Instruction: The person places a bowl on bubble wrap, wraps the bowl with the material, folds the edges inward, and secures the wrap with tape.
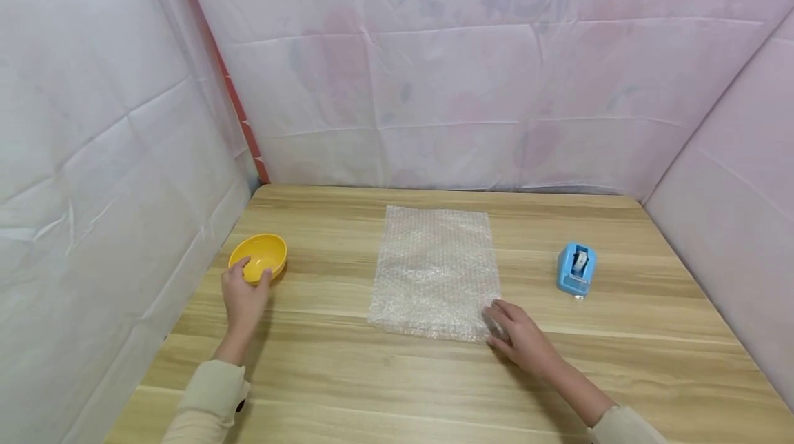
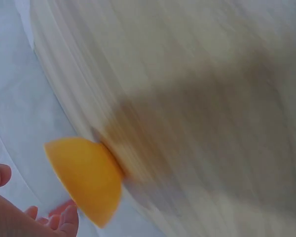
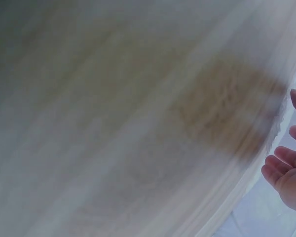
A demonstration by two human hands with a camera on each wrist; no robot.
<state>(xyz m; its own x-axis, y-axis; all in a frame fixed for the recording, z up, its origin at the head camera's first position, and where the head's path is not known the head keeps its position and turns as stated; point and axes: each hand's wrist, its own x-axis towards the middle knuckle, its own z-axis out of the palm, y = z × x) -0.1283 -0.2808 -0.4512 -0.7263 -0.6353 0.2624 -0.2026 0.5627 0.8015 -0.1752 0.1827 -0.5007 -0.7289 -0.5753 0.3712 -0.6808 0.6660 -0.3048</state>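
From my feed: wood-grain table [image 1: 384,389], both hands out over it. Left hand [image 1: 244,300] is at the yellow bowl [image 1: 265,258], which sits upright by the table's left edge, toward the far left corner. Thumb and fingers are parted and relaxed at the bowl's near rim, no grip that I can see; left wrist view puts the thumb apart from the bowl and the fingertips right by the rim, contact unclear. Right hand [image 1: 522,342] is at the near right corner of the bubble wrap sheet [image 1: 437,271], fingers loose and slightly bent, thumb apart, not pinching; can't tell if they touch the sheet. Sheet lies flat mid-table, between left and right edges, its top end near the far edge. Blue tape dispenser [image 1: 567,273] with a roll in it stands right of the sheet, apart from it, toward the table's right edge. Pale sleeves [image 1: 214,382] on both arms. Whitish cloth [image 1: 434,85] hangs along the far, left and right edges; red strip [image 1: 238,109] shows by the far left corner. Both wrist views I get are blurry on the tabletop.
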